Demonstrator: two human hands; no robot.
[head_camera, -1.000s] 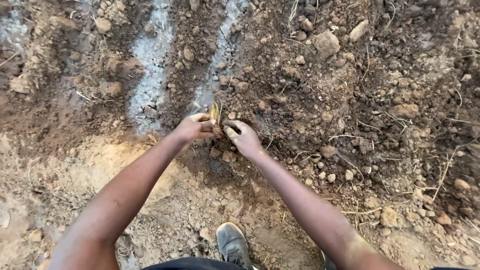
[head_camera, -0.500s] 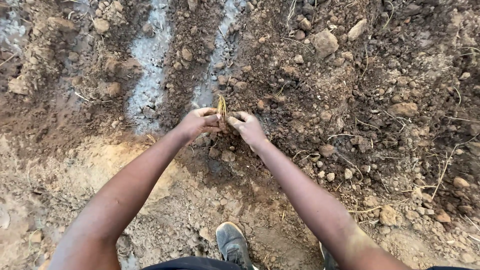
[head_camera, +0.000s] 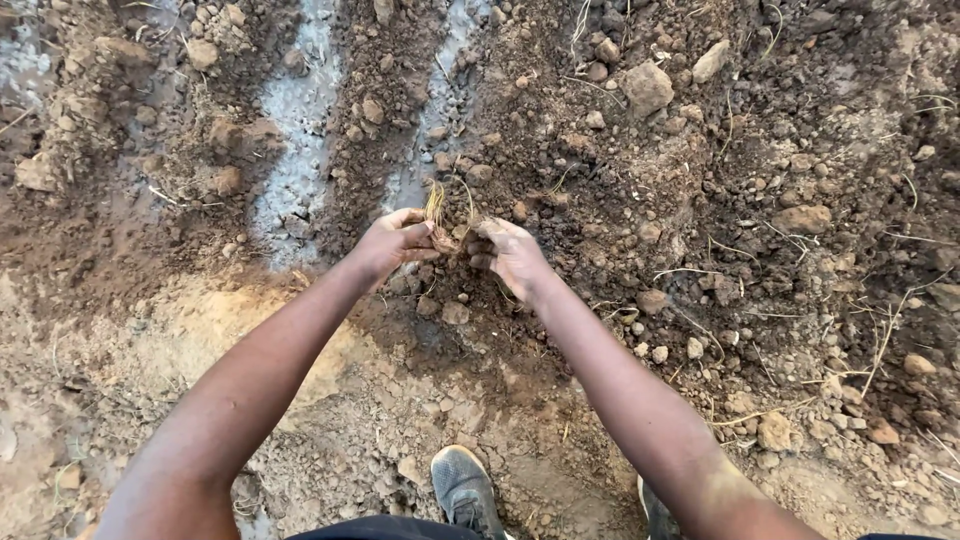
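Both arms reach forward over bare, tilled soil. My left hand (head_camera: 392, 243) pinches a small dry tuft of yellowish grass with roots (head_camera: 437, 206) between thumb and fingers. My right hand (head_camera: 510, 255) is right beside it, fingers curled on the same tuft's root end, which is mostly hidden between the hands. The hands are a little above the dark, loose earth (head_camera: 560, 200).
Two pale grey wet streaks (head_camera: 295, 150) run along furrows at upper left. Clods and stones (head_camera: 648, 85) lie scattered to the right with dry grass stems. Lighter packed soil (head_camera: 200, 330) is nearer me. My grey shoe (head_camera: 465, 490) stands at the bottom centre.
Both hands have risen and moved slightly away from me, lifting the grass tuft off the soil. The right hand has shifted a little to the right.
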